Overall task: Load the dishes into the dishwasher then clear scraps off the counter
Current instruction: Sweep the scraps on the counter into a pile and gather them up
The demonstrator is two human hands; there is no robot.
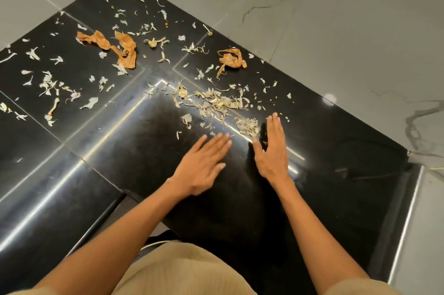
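Pale garlic-skin scraps (216, 102) lie scattered over the glossy black counter (134, 140), thickest in a band just beyond my hands. A small heap of scraps (246, 125) sits against the fingers of my right hand (272, 150), which stands on its edge with straight fingers. My left hand (204, 162) lies flat, palm down, fingers straight, just left of it. Orange onion skins lie farther back, one onion-skin cluster (120, 48) at the left and another onion skin (231, 59) at the right. Neither hand holds anything. No dishes or dishwasher are in view.
Grey marble wall tiles (312, 18) bound the counter at the back and right. The counter's front edge (101, 213) steps back near my body. More scraps (50, 88) spread over the left counter section.
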